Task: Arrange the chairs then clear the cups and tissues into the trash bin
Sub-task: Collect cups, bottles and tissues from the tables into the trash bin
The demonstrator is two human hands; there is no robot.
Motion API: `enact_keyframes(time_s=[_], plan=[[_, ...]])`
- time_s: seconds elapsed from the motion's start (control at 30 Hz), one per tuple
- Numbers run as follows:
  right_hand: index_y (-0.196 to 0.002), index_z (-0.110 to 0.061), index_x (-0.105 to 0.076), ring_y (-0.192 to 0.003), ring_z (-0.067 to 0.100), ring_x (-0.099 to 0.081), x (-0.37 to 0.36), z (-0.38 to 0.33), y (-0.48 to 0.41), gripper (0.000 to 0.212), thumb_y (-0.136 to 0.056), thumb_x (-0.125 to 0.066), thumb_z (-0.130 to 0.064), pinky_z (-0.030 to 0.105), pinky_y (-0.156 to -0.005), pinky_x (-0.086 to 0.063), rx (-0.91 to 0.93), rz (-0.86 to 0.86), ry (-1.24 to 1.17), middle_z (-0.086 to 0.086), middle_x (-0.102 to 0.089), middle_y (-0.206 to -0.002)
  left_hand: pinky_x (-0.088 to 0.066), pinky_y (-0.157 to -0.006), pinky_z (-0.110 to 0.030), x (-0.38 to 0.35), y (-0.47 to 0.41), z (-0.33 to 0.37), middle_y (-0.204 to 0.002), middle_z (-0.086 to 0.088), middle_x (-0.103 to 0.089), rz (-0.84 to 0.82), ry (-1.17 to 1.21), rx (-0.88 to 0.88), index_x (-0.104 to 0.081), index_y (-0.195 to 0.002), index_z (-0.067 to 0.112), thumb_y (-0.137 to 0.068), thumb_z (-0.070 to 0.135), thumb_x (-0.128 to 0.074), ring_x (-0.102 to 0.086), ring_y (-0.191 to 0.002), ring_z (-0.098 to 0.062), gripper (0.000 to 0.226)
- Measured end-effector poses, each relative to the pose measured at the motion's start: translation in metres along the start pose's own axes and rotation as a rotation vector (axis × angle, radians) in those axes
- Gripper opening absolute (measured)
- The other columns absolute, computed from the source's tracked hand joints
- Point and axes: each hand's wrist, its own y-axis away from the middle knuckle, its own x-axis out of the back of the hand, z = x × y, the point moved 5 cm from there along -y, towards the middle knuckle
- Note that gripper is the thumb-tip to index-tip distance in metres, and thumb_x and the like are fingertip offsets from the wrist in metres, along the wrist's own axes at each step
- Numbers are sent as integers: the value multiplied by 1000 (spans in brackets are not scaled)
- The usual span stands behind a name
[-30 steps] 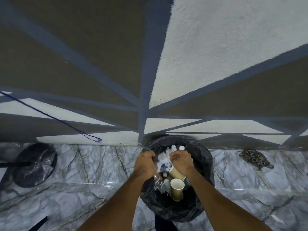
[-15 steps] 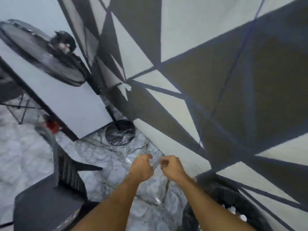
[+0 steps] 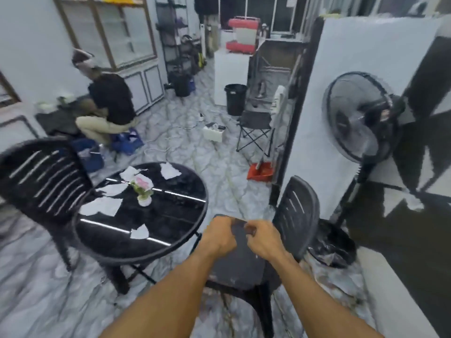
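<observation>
My left hand (image 3: 219, 236) and my right hand (image 3: 262, 237) are held close together as fists, nothing visible in either. They hover above the seat of a black plastic chair (image 3: 296, 211) just right of the round black table (image 3: 170, 250). Several white tissues lie on the table, one at the near edge (image 3: 139, 232), a large one at the left (image 3: 101, 206), one at the far side (image 3: 169, 170). A second black slatted chair (image 3: 41, 176) stands at the table's left. A black bin (image 3: 235, 98) stands far back by a white cabinet.
A small pot of pink flowers (image 3: 142, 189) sits mid-table. A standing fan (image 3: 353, 118) and its plastic-wrapped base (image 3: 332, 245) are to my right by a white partition (image 3: 341, 81). A person (image 3: 109, 103) crouches far left. An orange dustpan (image 3: 260, 170) and folding chair (image 3: 256, 125) lie beyond.
My view has swung left from the lined trash bin by the wall, past the fan, to the table and chairs. My hands left the bin and stay closed in front of me.
</observation>
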Motion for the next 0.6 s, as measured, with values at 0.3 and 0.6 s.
enact_keyframes(time_s=[0.3, 0.6], plan=[[-106, -23, -73, -103, 18, -66, -148, -183, -89, 37, -72, -59, -15, 36, -89, -56, 330, -339, 12, -3, -72, -110, -53, -70, -35, 94, 39, -212, -86, 0, -66, 230, 39, 493, -62, -87, 17, -70, 13, -56, -64, -86, -25, 19], [-106, -20, -74, -104, 15, -66, -266, -219, -203, 32, -77, -63, -12, 28, -91, -53, 312, -500, 39, -4, -73, -109, -47, -100, -33, 67, -35, -348, -132, -8, -59, 157, 120, 715, -55, -136, 12, -83, 6, -63, -54, -123, -25, 53]])
